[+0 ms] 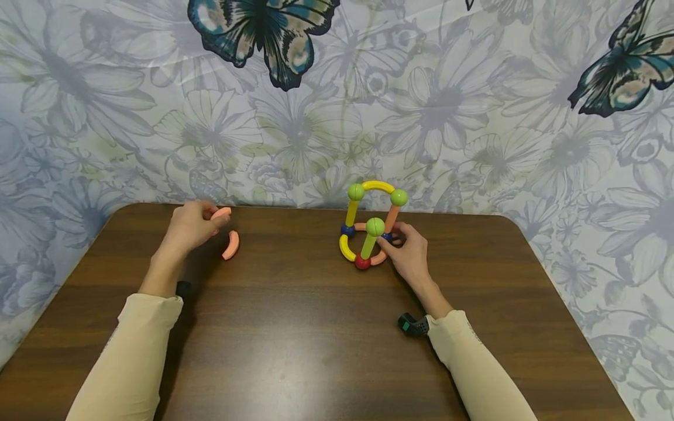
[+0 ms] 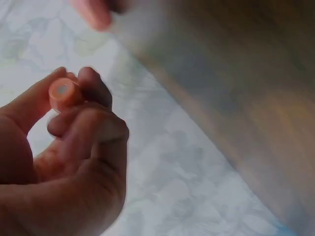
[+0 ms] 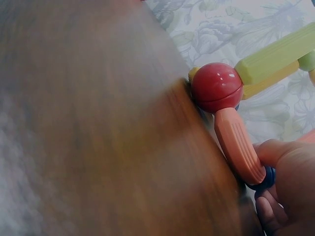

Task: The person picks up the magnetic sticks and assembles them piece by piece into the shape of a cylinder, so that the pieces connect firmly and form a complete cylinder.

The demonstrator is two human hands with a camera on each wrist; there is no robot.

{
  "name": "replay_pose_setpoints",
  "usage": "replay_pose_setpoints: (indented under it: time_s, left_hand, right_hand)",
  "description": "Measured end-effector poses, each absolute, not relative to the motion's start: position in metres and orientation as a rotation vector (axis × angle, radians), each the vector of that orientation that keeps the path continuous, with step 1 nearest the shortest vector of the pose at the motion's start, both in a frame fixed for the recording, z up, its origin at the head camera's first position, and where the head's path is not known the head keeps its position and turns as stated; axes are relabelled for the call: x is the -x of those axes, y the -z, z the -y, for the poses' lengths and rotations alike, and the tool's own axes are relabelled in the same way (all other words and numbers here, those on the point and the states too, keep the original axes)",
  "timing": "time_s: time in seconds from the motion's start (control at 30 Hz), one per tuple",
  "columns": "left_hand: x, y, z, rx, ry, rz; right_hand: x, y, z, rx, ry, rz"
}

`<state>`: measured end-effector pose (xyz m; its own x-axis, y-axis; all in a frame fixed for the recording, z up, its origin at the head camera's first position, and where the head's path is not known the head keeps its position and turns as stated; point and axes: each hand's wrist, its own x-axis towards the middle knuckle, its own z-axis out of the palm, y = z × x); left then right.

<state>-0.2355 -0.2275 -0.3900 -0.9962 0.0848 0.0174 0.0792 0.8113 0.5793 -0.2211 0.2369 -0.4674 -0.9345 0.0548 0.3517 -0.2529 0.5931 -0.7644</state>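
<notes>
My left hand (image 1: 191, 225) pinches a curved orange magnetic rod (image 1: 221, 213) between thumb and fingers above the table's far left part; its round end shows in the left wrist view. A second curved orange rod (image 1: 231, 245) lies on the table just right of that hand. Right of centre stands a frame of magnetic rods and balls: a ring at the base with a red ball (image 1: 362, 262) and blue balls, uprights topped by green balls (image 1: 375, 227), and a yellow curved rod (image 1: 378, 186) across the top. My right hand (image 1: 412, 254) grips the blue ball (image 3: 266, 179) at the base's right side.
The brown wooden table (image 1: 284, 339) ends at a far edge close behind the frame. A cloth (image 1: 300, 128) with printed flowers and butterflies hangs behind it. Dark bands (image 1: 413, 325) sit on the wrists.
</notes>
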Motion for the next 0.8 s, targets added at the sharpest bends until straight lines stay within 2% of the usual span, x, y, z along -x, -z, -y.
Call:
replay_pose_setpoints:
  time_s: [0.4,0.8]
  left_hand:
    - [0.232,0.357,0.148,-0.241,-1.652,-2.449]
    - [0.231,0.358,0.049,-0.387,-2.008,-2.018]
  right_hand:
    - [0.222,0.466,-0.238,-0.143,-1.283,2.504]
    - [0.220,0.465,-0.237,-0.133,-1.296,2.540]
